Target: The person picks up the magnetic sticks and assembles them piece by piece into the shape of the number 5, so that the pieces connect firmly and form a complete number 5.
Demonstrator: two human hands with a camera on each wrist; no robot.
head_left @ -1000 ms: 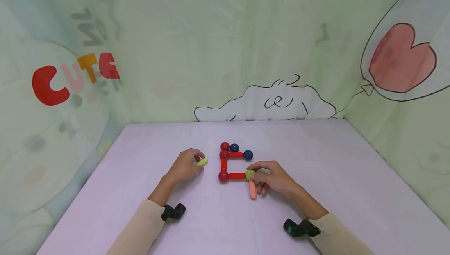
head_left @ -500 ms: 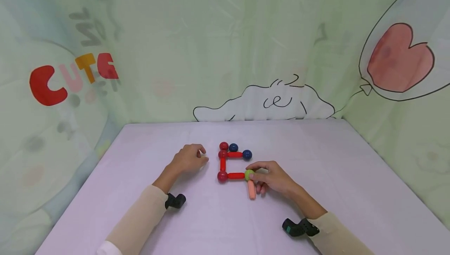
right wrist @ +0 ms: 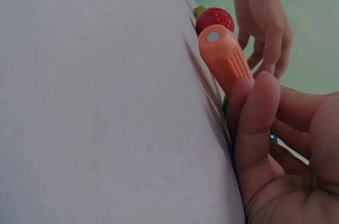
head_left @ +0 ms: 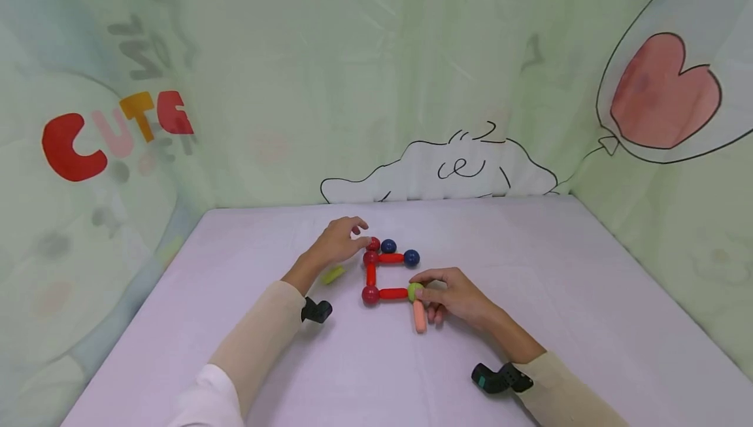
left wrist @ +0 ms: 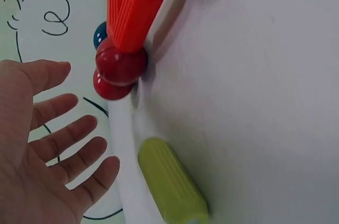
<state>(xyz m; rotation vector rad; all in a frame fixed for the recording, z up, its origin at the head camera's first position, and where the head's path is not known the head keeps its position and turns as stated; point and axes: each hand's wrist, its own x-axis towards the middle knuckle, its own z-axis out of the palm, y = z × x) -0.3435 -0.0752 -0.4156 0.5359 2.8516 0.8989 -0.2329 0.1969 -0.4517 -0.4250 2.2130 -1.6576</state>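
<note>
My left hand (head_left: pixel 338 240) hovers with spread fingers beside the loose-looking red ball (head_left: pixel 373 244) at the back; the left wrist view shows a gap between them. A yellow-green magnetic rod (left wrist: pixel 172 181) lies on the table below that hand. With thumb and fingers my right hand (head_left: pixel 461 296) pinches a green ball (head_left: pixel 414 291). From this ball an orange rod (right wrist: pixel 225 57) sticks out toward the front. Red rods (head_left: pixel 393 293) and red balls (head_left: pixel 370 295) form a C-shaped frame joined to the green ball, with a blue ball (head_left: pixel 411 257) at its other end.
A second blue ball (head_left: pixel 389 246) sits behind the frame, close to the back red ball. The pale tablecloth (head_left: pixel 529 244) reaches a printed curtain (head_left: pixel 282 87) at the back and sides. Black wrist cameras (head_left: pixel 497 379) are strapped over the sleeves.
My left hand has let go of the yellow-green rod, leaving it on the table, and has moved back and right to the red ball. The right hand keeps its pinch on the green ball.
</note>
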